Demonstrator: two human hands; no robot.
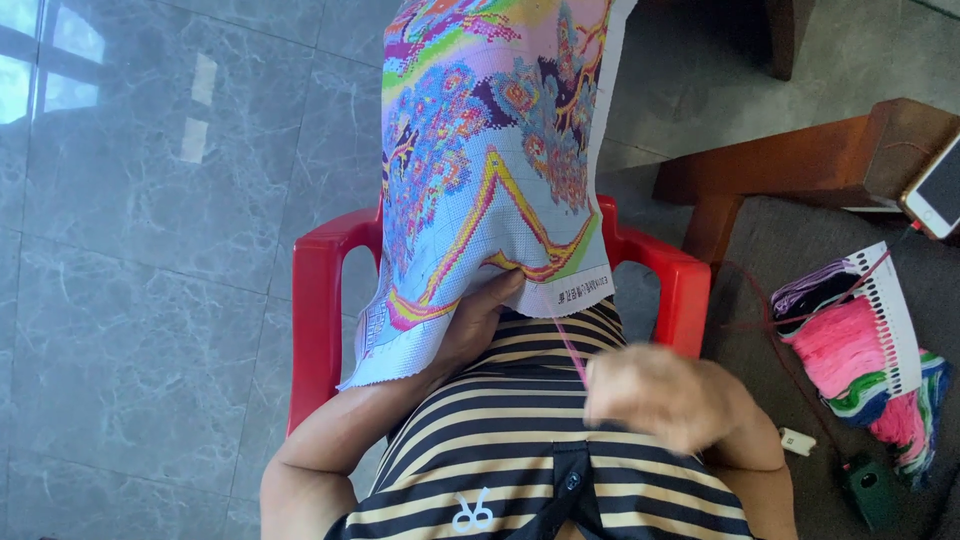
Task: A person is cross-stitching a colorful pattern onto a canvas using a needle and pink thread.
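Pink thread (570, 350) runs taut from the cross-stitch cloth (480, 170) to the blurred right hand (665, 395), whose fingers pinch it shut. The left hand (480, 320) grips the cloth's lower edge above the lap. A hard tug could snag or knot it. Red chair arms (318, 320) hem both elbows; open room lies above.

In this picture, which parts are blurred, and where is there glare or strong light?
Head view: the right hand is smeared by motion blur, while the left hand and the cross-stitch cloth stay fairly sharp; the pink thread is thin but visible. Bright window reflections glare on the grey floor tiles at upper left. The thread organizer card on the right is evenly lit.
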